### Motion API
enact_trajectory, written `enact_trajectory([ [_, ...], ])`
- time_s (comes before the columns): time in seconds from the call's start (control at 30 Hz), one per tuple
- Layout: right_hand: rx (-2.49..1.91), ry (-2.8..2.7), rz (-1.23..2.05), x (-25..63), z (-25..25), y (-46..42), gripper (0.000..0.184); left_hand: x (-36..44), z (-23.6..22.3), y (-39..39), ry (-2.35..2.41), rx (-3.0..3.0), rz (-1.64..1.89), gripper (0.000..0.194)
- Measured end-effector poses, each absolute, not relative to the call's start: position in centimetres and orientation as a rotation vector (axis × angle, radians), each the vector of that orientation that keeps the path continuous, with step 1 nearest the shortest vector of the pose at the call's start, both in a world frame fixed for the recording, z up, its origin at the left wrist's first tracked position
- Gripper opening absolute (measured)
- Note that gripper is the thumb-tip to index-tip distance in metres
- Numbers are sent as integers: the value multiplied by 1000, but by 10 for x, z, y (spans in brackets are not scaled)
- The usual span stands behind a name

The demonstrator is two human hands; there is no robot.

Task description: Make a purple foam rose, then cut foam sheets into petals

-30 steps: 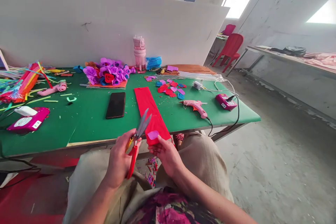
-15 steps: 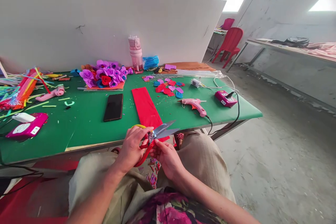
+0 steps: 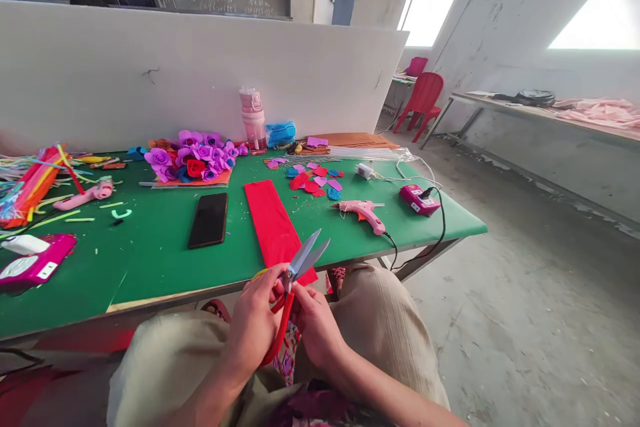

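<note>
My left hand (image 3: 254,321) is closed around a pair of scissors (image 3: 285,323) with red and yellow handles, blades parted and pointing up to the right. Close against the scissors' pivot, my right hand (image 3: 320,328) is closed in a pinch. The small purple paper piece seen in it a second ago is now hidden behind the scissors and fingers. Beyond both hands a red crepe paper strip (image 3: 273,220) lies on the green table (image 3: 150,253), its near end partly covered by the blades. Cut paper petals (image 3: 315,181) in red, purple and blue lie behind the strip.
A black phone (image 3: 208,220) lies left of the strip, a pink glue gun (image 3: 364,210) right of it. Behind stand paper roses (image 3: 200,157) and a pink bottle (image 3: 253,121). Magenta power sockets (image 3: 419,200) with cords sit at the right; pipe cleaners (image 3: 35,187) lie at the left.
My left hand has brought the scissors right, up against my right hand, their blades swinging rightward and then partly back up. The purple paper piece has gone out of sight. The view has shifted slightly.
</note>
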State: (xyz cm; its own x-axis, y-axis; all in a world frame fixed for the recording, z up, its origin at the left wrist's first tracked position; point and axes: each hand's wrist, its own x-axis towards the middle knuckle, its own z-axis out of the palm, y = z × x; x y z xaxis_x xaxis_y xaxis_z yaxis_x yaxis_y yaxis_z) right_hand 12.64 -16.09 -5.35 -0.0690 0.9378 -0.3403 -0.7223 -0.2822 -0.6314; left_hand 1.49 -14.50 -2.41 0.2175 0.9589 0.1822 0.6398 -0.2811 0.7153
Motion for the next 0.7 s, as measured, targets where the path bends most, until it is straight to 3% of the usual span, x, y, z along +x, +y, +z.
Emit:
enact_trajectory([
  [0.23, -1119, -414, 1588, 130, -67, -159, 38, -4, -8, -124, 1474, 1792, 879, 32],
  [0.7, -1097, -504, 1612, 131, -61, -163, 36, 14, 18, -104, 1532, 2051, 427, 34],
])
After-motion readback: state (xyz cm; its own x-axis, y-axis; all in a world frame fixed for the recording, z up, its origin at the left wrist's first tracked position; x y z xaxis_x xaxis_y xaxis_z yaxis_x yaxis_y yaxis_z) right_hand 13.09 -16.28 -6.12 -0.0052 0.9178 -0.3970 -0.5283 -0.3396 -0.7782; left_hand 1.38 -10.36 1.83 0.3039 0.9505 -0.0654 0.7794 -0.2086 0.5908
